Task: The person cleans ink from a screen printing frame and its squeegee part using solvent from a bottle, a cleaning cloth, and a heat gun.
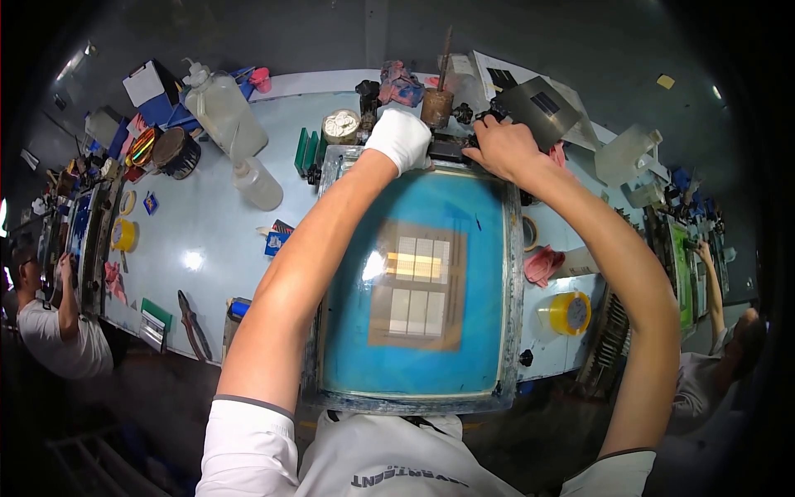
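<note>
A metal-framed printing screen (418, 286) with a blue mesh and a brownish stencil patch lies flat before me. My left hand (401, 137), in a white glove, rests closed on the frame's far edge by a dark clamp (447, 149). Bare, my right hand (503, 147) grips the same far edge next to that clamp, its fingers curled over a black fitting. A rusty tin (436, 106) with a stick in it stands just behind both hands.
Two clear plastic bottles (225, 112) and a dark round tin (175, 151) stand at left, a yellow tape roll (570, 312) and a pink rag (542, 265) at right. Pliers (192, 325) lie near the front edge. Other people work at both sides.
</note>
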`<state>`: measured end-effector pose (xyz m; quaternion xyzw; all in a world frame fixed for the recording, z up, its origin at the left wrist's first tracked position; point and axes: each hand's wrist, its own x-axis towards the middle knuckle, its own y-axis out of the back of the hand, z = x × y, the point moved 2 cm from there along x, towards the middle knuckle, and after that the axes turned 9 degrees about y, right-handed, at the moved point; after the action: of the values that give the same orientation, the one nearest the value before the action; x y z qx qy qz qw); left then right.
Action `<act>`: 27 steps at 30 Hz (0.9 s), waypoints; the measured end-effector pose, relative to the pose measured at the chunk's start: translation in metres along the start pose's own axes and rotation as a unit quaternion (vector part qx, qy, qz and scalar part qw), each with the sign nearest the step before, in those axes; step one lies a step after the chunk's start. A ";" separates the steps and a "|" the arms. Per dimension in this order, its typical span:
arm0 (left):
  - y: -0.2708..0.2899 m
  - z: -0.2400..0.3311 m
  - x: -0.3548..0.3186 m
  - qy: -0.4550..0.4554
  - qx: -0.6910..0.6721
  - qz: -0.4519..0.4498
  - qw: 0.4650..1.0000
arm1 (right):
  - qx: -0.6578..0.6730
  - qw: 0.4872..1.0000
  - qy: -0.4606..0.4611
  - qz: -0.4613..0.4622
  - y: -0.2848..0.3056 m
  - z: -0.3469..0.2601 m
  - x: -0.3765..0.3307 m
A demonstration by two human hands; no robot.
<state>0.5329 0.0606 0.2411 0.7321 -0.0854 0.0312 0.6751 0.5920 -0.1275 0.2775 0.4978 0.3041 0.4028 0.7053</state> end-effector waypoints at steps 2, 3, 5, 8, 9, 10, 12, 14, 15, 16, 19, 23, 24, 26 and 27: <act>0.006 0.004 -0.001 -0.001 0.007 -0.010 1.000 | -0.007 0.996 0.089 0.010 -0.011 0.010 -0.013; 0.009 0.005 -0.002 -0.002 0.017 -0.016 1.000 | -0.013 0.993 0.108 0.039 -0.017 0.015 -0.014; 0.009 0.008 0.001 -0.003 0.017 -0.017 1.000 | -0.034 0.989 0.118 0.077 -0.027 0.021 -0.009; 0.007 0.008 0.001 -0.004 0.027 -0.015 1.000 | -0.053 0.987 0.113 0.097 -0.025 0.020 -0.003; 0.007 0.006 0.000 -0.001 0.029 -0.015 0.999 | -0.046 0.994 0.072 0.064 -0.025 0.015 0.001; 0.007 0.006 0.001 0.001 0.030 -0.013 0.999 | -0.041 0.998 0.031 0.029 -0.023 0.007 0.003; 0.006 0.006 0.002 0.003 0.029 -0.008 1.000 | -0.033 0.998 -0.054 0.018 -0.025 -0.003 0.010; 0.006 0.005 0.001 0.004 0.037 -0.003 0.999 | -0.047 0.996 -0.077 -0.019 -0.026 -0.008 0.016; 0.006 0.004 0.002 0.008 0.039 0.002 0.999 | -0.053 0.996 -0.069 -0.032 -0.025 -0.008 0.015; 0.004 0.002 0.001 0.008 0.038 0.000 0.999 | -0.059 0.995 -0.059 -0.045 -0.023 -0.009 0.015; 0.004 0.003 0.000 -0.005 0.023 0.019 1.000 | -0.089 0.988 0.057 0.110 -0.027 0.001 0.002; 0.003 0.005 -0.001 -0.006 0.023 0.017 1.000 | -0.011 0.984 0.117 0.137 -0.035 0.017 -0.003; 0.001 0.003 0.000 -0.002 0.025 0.013 1.000 | -0.015 0.983 0.119 0.141 -0.039 0.015 0.000; -0.003 0.002 -0.001 -0.007 0.030 0.026 0.999 | -0.007 0.970 0.172 0.172 -0.041 0.019 0.005; -0.006 0.000 -0.001 -0.004 0.044 0.046 0.998 | 0.014 0.958 0.209 0.197 -0.044 0.019 0.009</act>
<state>0.5326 0.0610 0.2347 0.7566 -0.1199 0.0634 0.6396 0.6238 -0.1360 0.2412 0.4625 0.3463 0.6242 0.5259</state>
